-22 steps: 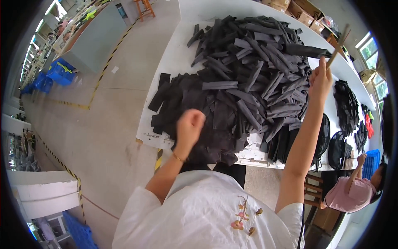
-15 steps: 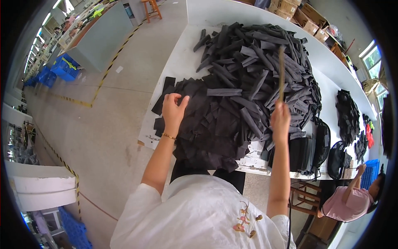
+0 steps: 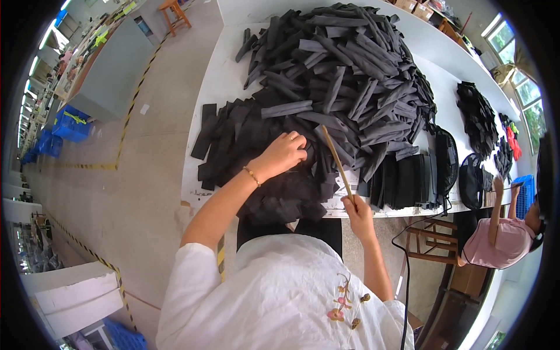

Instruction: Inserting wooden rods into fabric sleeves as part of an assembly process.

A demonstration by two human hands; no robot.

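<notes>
My right hand [image 3: 357,214] is closed round the lower end of a thin wooden stick [image 3: 337,158], which slants up and left over the table edge. My left hand [image 3: 281,155] is bent over a loose pile of flat black fabric pieces [image 3: 230,137] at the near left of the table. Its fingers are curled together against the pile, and whatever lies between the fingertips is hidden. Behind the pile rises a large heap of dark grey fabric tubes [image 3: 356,64], narrow and slightly flattened. Some tubes lie partly across the flat pieces.
A row of stacked dark pieces [image 3: 402,181] and a black mesh-sided bag [image 3: 446,157] stand at the right on the white table [image 3: 224,76]. A black cord [image 3: 406,274] hangs near my right arm. Farther right, a person in pink [image 3: 496,242] sits by a wooden stool [image 3: 430,240].
My left hand has moved right and down onto the black pieces, its fingers curling in. My right hand has come down and left toward me, bringing the stick away from the heap. The view has shifted.
</notes>
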